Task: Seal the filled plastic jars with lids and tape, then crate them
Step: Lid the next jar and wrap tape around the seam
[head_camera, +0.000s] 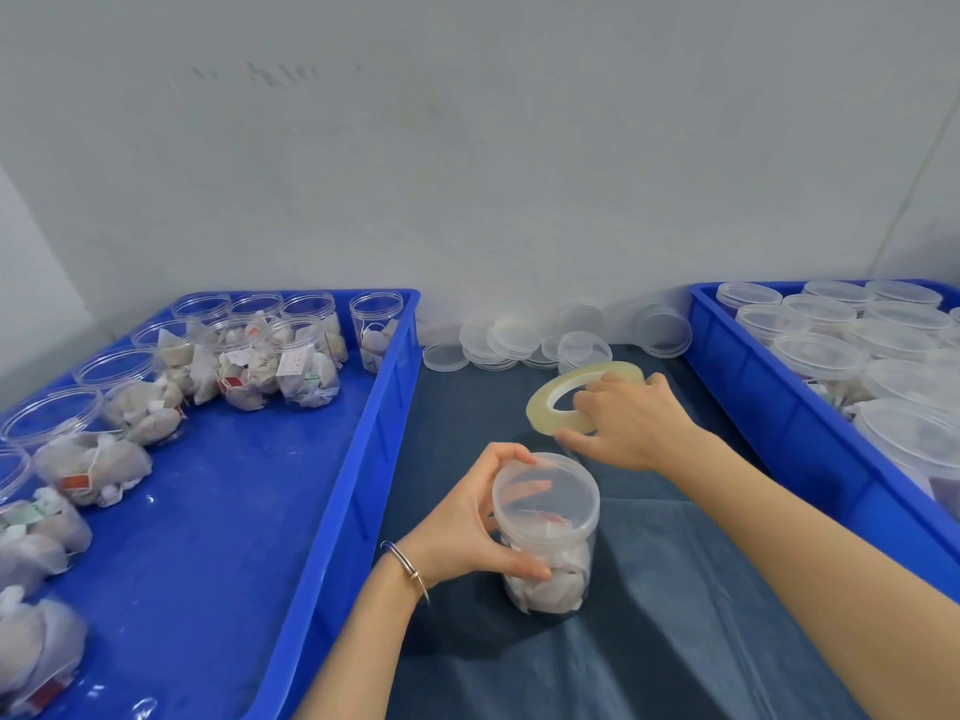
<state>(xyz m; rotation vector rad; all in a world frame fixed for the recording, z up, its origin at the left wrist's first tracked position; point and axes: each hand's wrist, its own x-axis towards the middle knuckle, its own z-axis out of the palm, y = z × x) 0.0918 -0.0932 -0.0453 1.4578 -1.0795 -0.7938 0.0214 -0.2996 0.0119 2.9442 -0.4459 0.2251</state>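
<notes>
A clear plastic jar filled with white tea bags stands on the dark cloth in the middle, a clear lid on its top. My left hand grips the jar from the left, thumb low and fingers curled over the lid's rim. My right hand holds a roll of clear yellowish tape just above and behind the jar, fingers through its hole and thumb under its edge.
A blue crate on the left holds several open jars of tea bags. A blue crate on the right holds several lidded jars. Loose clear lids lie along the wall behind the tape.
</notes>
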